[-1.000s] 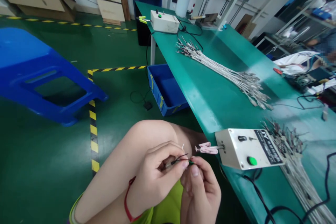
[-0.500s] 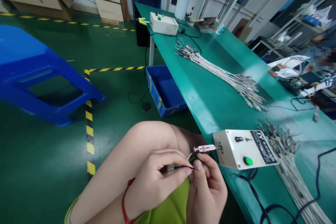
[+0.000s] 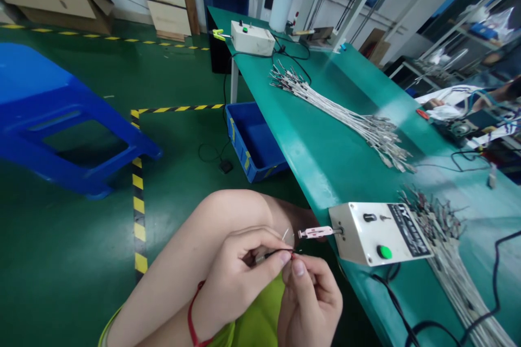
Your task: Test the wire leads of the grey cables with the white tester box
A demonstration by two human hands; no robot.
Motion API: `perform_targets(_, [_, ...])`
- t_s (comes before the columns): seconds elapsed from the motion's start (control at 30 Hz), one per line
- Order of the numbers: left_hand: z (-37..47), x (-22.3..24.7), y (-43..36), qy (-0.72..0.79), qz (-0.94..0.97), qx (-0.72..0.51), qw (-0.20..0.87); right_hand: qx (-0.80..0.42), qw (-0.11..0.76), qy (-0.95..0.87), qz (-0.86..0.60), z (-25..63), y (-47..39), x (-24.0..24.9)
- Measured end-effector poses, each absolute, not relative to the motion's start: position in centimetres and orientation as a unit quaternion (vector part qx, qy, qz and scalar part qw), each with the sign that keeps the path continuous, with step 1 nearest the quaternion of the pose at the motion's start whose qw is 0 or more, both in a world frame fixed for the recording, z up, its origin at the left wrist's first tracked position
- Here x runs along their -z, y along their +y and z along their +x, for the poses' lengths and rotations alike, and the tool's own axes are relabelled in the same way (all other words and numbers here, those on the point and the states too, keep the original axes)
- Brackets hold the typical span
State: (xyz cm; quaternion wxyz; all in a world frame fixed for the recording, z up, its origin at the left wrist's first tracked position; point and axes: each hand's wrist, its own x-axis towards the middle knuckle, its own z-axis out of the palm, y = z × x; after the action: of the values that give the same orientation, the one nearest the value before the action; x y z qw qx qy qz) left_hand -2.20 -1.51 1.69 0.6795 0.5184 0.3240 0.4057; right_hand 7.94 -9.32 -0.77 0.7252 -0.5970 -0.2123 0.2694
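Observation:
My left hand (image 3: 244,268) is closed in a pinch on a thin cable (image 3: 280,251) whose dark and light wire ends fan out past the fingertips. Thumb and forefinger of my right hand (image 3: 311,295) press together on the wire ends, touching the left fingertips. Just beyond the hands, a pink-and-white clip-like head (image 3: 315,232) sticks out on a metal shaft from a white control box (image 3: 380,233) with a green button and black knob. The wires are apart from that head. Part of the cable is hidden inside the left hand.
Bundles of grey-white cables (image 3: 337,111) lie on the green table (image 3: 309,157). Farther back stands a second white box (image 3: 252,38) with a yellow-green head. A blue crate (image 3: 244,146) sits on the floor, a blue stool (image 3: 69,114) at left. Another person's hand (image 3: 437,103) works at far right.
Both hands have drawn slightly left and down, away from the pink-and-white head. The wire ends, close against that head before, are now clear of it. The right hand has shifted lower left.

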Motion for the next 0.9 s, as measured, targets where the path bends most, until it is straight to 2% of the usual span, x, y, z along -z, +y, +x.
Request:
perform_targets(0.17, [-1.9, -1.3, -1.3, 0.344, 0.525, -0.419, 0.656, -0.328, 0.717, -0.178, -0.589, 8.8, -8.8, 1.1])
perform_targets(0.3, [-1.5, -0.6, -1.2, 0.366, 0.537, -0.435, 0.624, -0.328, 0.725, -0.127, -0.592, 10.4, -7.9, 0.8])
perform_targets(0.47, [-0.6, 0.1, -1.2, 0.403, 0.494, -0.396, 0.661, -0.342, 0.695, -0.119, -0.621, 11.2, -7.4, 0.5])
perform_targets(0.7, [0.5, -0.2, -0.6, 0.385, 0.397, -0.398, 0.732, -0.448, 0.789, 0.041, -0.418, 11.0, -7.1, 0.4])
perform_targets(0.9, [0.6, 0.1, -0.3, 0.349, 0.351, -0.392, 0.776, -0.441, 0.798, 0.089, -0.401, 10.9, -6.4, 1.6])
